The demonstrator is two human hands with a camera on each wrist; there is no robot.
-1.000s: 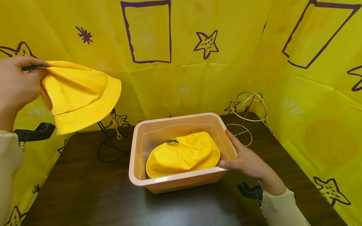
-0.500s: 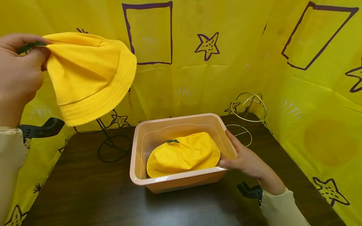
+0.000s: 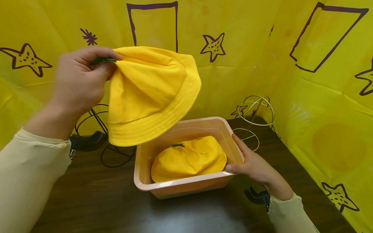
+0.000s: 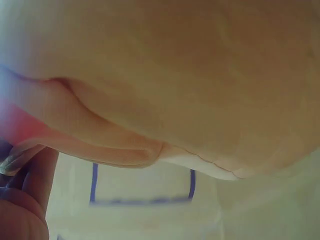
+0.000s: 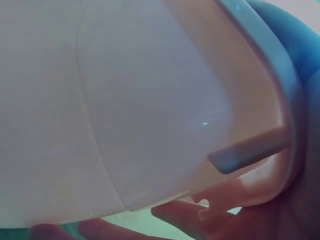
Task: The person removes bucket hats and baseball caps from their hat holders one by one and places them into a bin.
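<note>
A yellow bucket hat (image 3: pixel 148 97) hangs tilted in the air, its brim pointing down and right. My left hand (image 3: pixel 80 77) pinches it at the crown by a small green leaf-shaped tab. In the left wrist view, the hat's fabric (image 4: pixel 175 85) fills most of the picture. Below and to its right, a second yellow hat (image 3: pixel 189 161) with a green tab lies in a peach plastic bin (image 3: pixel 186 187). At the bin's right end my right hand (image 3: pixel 259 168) grips the rim, thumb on the near side. The right wrist view shows the bin's outer wall (image 5: pixel 145 110) close up.
Bin and stands are on a dark wooden table (image 3: pixel 116 204). A black wire stand (image 3: pixel 116 165) is behind left, partly hidden by the left arm and hat. A pale wire stand (image 3: pixel 258 142) is at the back right. Yellow cloth (image 3: pixel 239 81) with drawn stars encloses the table.
The left hand has carried the hat up, then rightward, so its brim now overlaps the bin's back left corner in the head view. The right hand and bin have stayed put.
</note>
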